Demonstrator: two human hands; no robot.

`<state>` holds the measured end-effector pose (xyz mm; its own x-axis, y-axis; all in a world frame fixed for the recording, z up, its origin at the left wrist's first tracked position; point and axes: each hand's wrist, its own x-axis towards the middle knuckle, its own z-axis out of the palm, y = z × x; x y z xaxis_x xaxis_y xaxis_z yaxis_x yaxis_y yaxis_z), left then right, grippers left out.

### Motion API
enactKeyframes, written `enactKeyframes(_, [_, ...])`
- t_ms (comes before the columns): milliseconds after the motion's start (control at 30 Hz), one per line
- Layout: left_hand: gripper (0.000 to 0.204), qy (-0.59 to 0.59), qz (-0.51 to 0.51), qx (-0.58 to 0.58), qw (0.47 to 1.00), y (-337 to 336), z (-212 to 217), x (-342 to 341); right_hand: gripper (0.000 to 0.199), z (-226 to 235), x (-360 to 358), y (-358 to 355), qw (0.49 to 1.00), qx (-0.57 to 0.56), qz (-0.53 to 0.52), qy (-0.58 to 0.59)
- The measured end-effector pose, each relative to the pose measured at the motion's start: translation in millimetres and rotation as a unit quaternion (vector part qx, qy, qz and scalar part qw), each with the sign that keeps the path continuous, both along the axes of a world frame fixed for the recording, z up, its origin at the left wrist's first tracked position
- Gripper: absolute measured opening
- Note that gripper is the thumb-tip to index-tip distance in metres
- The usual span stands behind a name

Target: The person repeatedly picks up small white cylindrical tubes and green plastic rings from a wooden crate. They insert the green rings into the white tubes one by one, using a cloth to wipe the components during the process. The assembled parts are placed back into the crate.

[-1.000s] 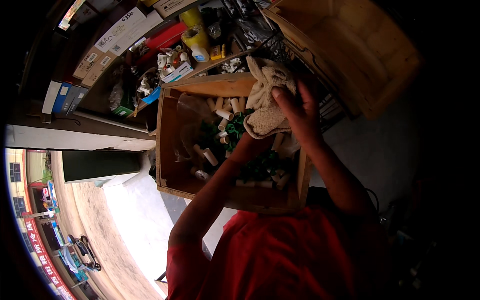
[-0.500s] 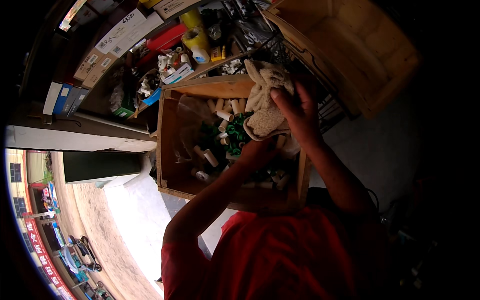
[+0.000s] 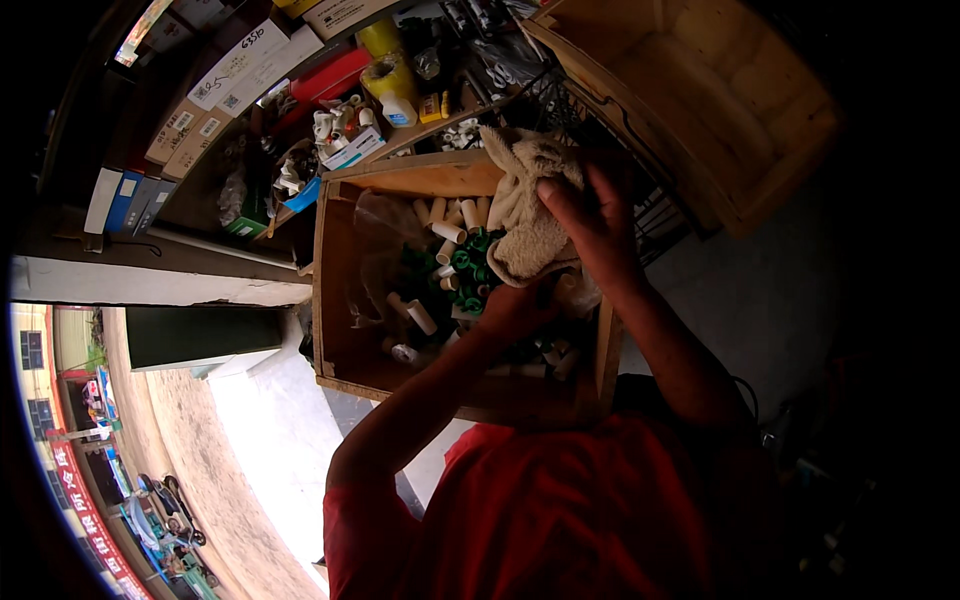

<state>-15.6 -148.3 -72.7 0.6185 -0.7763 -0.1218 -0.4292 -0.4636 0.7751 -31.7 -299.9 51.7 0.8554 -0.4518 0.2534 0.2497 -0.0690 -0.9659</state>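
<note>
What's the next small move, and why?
Probably shift the right hand and its beige cloth aside: the cloth overhangs the wooden box of pale tubes, close by the left hand, whose fingers are hard to make out.

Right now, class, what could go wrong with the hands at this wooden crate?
The beige cloth in the right hand hangs over the wooden crate, so it might hide or snag green pieces. The left hand is close to the loose pale tubes and could jostle them.
</note>
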Motion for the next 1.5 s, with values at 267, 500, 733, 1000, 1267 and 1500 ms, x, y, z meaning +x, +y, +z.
enactKeyframes(267, [0.049,0.153,0.069,-0.265,0.950,18,-2,43,0.035,-3,3,-3,0.997,-0.073,0.008,0.022])
enactKeyframes(500, [0.028,0.293,0.333,-0.351,0.825,47,56,73,0.042,3,-3,7,0.993,0.019,0.073,0.089])
enactKeyframes(733, [0.024,0.332,0.296,-0.377,0.812,53,63,76,0.047,2,-4,9,0.756,-0.361,0.416,0.354])
enactKeyframes(1000, [0.027,0.326,0.144,-0.316,0.879,37,78,63,0.037,-34,8,8,0.947,-0.070,0.264,0.169])
enactKeyframes(1267, [0.027,0.331,0.133,-0.333,0.873,36,81,61,0.025,-24,9,4,0.963,-0.038,0.214,0.162])
enactKeyframes(1500, [0.041,-0.046,0.082,0.065,0.993,46,59,61,0.023,-20,9,3,0.974,0.020,0.174,0.143])
